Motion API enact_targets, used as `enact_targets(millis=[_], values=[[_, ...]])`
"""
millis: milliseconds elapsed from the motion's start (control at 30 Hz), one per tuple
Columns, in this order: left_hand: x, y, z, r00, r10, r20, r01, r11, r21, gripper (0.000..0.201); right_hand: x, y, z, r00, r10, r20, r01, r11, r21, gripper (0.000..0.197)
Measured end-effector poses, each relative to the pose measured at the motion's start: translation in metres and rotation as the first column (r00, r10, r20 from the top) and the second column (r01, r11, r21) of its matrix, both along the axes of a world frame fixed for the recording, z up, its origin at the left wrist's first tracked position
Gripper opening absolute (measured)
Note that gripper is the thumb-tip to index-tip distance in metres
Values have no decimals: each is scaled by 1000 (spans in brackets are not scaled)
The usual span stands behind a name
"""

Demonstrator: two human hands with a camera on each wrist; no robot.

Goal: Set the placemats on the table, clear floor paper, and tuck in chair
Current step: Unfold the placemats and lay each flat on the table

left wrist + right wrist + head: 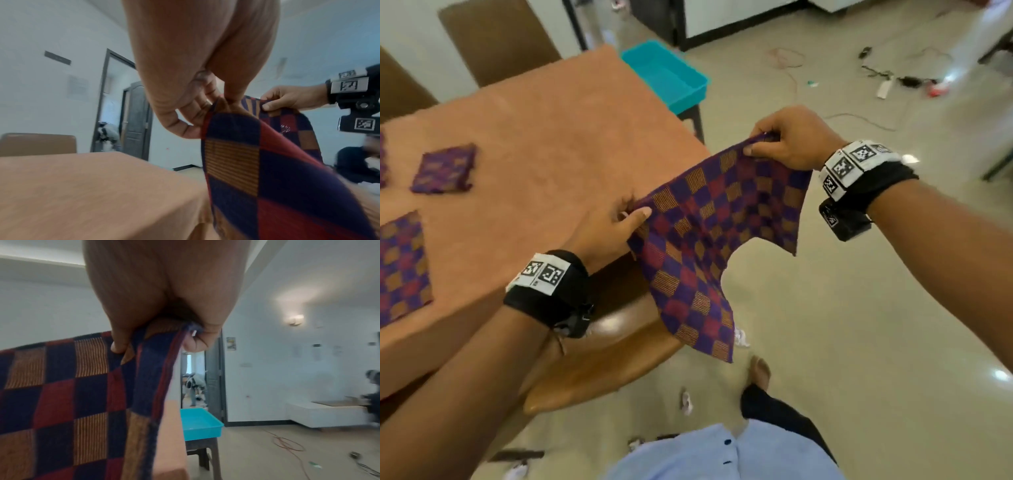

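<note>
A checked purple, red and orange placemat point(709, 233) hangs unfolded in the air past the table's right corner. My left hand point(616, 222) pinches its near top corner, and my right hand point(784, 144) pinches the far top corner. The same placemat point(257, 170) fills the left wrist view, and the placemat point(61, 402) shows again in the right wrist view. One placemat point(404, 267) lies spread flat on the orange-covered table point(551, 154) at the left. A folded placemat point(445, 169) lies behind it. Crumpled paper pieces point(686, 402) lie on the floor. A wooden chair point(599, 363) stands pulled out below my left arm.
A turquoise tray point(667, 75) sits on a stool beyond the table's far corner. Brown chair backs point(496, 41) stand behind the table. Cables and small devices point(893, 78) lie on the floor at the far right. My foot point(760, 371) stands beside the chair.
</note>
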State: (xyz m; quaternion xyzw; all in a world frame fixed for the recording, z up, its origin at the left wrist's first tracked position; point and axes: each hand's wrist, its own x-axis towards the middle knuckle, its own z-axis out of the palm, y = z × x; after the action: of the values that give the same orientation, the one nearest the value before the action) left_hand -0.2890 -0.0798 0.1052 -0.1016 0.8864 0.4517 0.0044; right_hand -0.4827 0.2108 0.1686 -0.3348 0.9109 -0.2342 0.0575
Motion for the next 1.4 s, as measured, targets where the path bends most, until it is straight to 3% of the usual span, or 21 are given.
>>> enact_targets(millis=[167,233,333,500,600,733,800,867,1000,1100,1233,1400], values=[[3,-40,-1,988,157,2,-156,986,-58,37,-67,-61,-24,970,240,45,-243,967,78,42],[6,-58,7,955,295,12,-293,951,-99,38,-85,-91,-25,933,351,81,-358,929,96,35],[4,-89,18,920,390,48,-372,904,-212,20,-106,-132,-28,880,456,135,-471,874,121,30],[-28,-159,44,932,363,-6,-329,835,-440,16,-150,-214,-26,832,503,235,-547,815,193,26],[-67,-209,53,930,366,-24,-318,772,-550,17,-189,-265,-33,848,455,270,-514,831,213,33],[-121,-276,30,923,380,-64,-323,675,-663,22,-240,-328,-65,932,300,204,-325,940,101,28],[-140,-291,11,912,398,-102,-336,577,-745,35,-257,-345,-86,978,160,137,-169,984,56,34],[-152,-298,-16,890,445,-98,-358,551,-753,53,-268,-352,-114,993,29,115,-37,997,69,41],[-131,-285,-103,769,634,83,-488,667,-563,64,-250,-334,-179,980,15,200,-58,976,211,52],[-103,-270,-142,608,780,149,-635,590,-498,62,-235,-315,-220,966,51,254,-98,980,176,55],[-76,-269,-161,416,889,193,-733,453,-507,58,-238,-330,-234,956,-7,294,-33,991,131,47],[-66,-288,-168,346,915,206,-843,399,-360,69,-274,-367,-234,903,-91,420,41,991,127,33]])
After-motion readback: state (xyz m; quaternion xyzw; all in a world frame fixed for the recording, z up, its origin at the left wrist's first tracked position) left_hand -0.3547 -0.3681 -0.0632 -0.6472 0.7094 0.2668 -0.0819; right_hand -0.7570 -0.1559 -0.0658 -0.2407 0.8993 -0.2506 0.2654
